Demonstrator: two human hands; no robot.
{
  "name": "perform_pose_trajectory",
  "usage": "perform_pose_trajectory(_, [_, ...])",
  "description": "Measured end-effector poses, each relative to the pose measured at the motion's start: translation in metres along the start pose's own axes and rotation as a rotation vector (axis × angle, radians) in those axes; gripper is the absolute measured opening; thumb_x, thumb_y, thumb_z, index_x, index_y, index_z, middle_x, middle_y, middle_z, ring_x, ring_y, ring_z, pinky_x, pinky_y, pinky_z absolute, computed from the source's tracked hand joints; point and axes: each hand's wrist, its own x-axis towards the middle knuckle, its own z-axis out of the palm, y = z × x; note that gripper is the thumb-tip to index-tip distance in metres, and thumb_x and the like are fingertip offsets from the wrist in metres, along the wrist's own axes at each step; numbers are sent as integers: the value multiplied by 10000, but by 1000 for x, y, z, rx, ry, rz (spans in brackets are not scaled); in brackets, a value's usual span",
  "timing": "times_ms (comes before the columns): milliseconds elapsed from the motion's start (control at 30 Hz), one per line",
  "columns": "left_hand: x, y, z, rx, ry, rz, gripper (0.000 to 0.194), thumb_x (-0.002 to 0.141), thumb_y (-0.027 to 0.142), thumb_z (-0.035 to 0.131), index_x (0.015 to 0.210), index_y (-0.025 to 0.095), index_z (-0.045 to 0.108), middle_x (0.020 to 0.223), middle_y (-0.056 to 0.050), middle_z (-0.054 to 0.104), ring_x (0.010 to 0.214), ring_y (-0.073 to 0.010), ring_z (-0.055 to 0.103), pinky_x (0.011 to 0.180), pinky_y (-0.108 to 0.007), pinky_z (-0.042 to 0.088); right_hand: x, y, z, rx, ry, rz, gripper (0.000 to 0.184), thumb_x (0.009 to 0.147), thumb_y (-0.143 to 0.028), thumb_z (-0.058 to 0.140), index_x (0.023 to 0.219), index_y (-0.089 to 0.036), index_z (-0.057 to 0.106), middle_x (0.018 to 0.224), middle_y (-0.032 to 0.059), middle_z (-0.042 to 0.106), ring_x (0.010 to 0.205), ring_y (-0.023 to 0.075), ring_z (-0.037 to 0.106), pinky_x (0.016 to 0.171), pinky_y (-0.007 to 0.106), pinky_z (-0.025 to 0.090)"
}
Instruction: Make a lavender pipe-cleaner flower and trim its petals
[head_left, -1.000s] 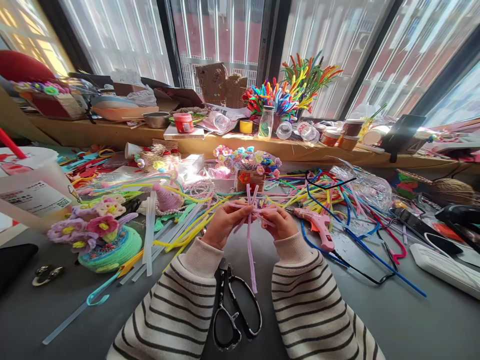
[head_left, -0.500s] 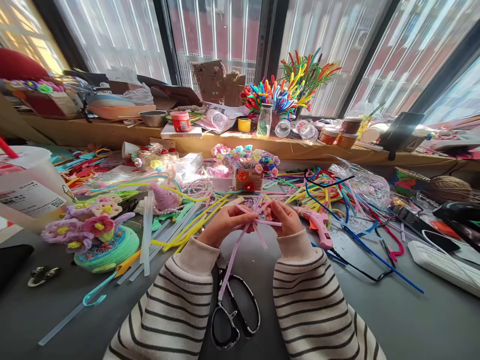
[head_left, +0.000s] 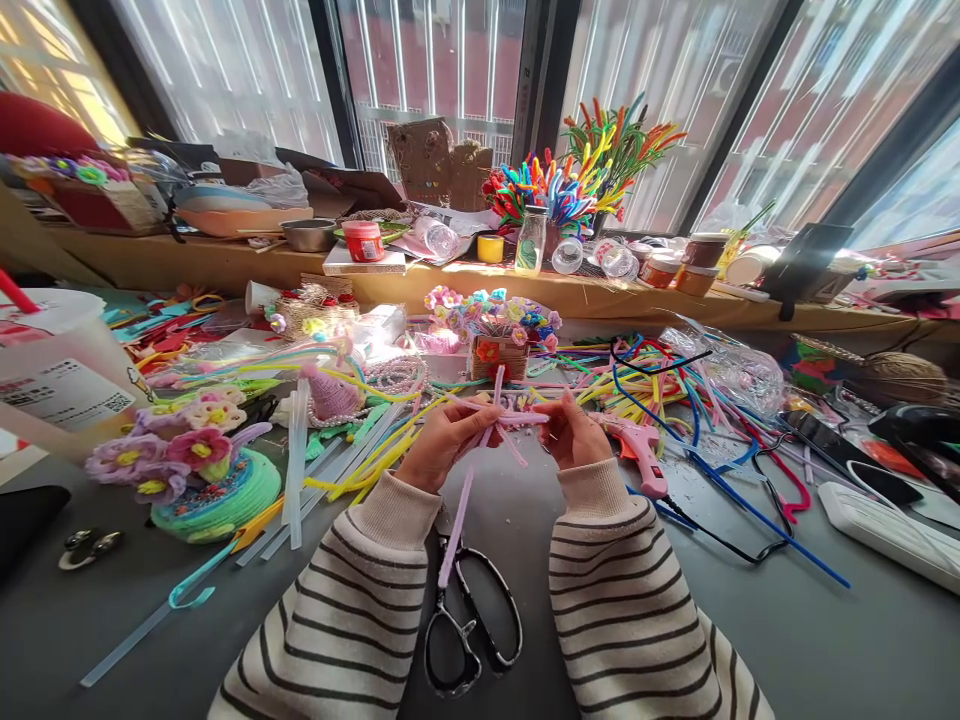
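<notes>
Between thumb and fingers, my left hand (head_left: 452,438) grips a bundle of crossed lilac pipe cleaners (head_left: 498,412). Their strands fan out upward, to the right and down, and one long strand hangs toward the table. My right hand (head_left: 574,432) is closed in a pinch at the tip of the strand that points right. Beneath the hands, black-handled scissors (head_left: 480,625) lie on the grey table, handles toward me. Right of my right hand rests a pink glue gun (head_left: 637,450). Behind the bundle stands a small woven basket (head_left: 517,358) of fuzzy flowers.
Yellow pipe cleaners (head_left: 390,445) and clear glue sticks (head_left: 297,470) lie to the left, near a green round piece (head_left: 225,500) topped with flowers. On the right are a blue pipe cleaner (head_left: 772,525) and a white power strip (head_left: 885,535). A drink cup (head_left: 60,370) stands far left.
My right hand has moved slightly right, away from the bundle's centre. The bundle has turned in my left hand, with one strand now pointing straight up.
</notes>
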Motion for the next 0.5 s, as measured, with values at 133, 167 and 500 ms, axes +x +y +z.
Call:
perform_pose_trajectory(133, [-1, 0, 1, 99, -184, -22, 142, 609, 254, 613, 574, 116, 609, 505, 4, 560, 465, -64, 492, 474, -181, 365, -1, -3, -1, -74, -113, 42, 232, 533, -399, 651, 658, -203, 662, 571, -15, 577, 493, 66, 474, 437, 178, 352])
perform_pose_trajectory(167, [-2, 0, 1, 119, -201, -16, 150, 616, 257, 607, 571, 114, 608, 498, 1, 556, 462, -65, 488, 469, -180, 359, -2, -2, -1, -111, -156, 41, 222, 527, -376, 663, 680, -214, 661, 593, -19, 580, 516, 72, 484, 456, 183, 357])
perform_pose_trajectory(500, [-4, 2, 2, 295, -328, -78, 195, 589, 302, 613, 532, 116, 615, 488, -15, 549, 468, -91, 495, 463, -196, 370, -5, -10, -7, -258, -306, 94, 217, 544, -346, 651, 505, -159, 548, 401, -69, 430, 375, 37, 340, 381, 181, 206])
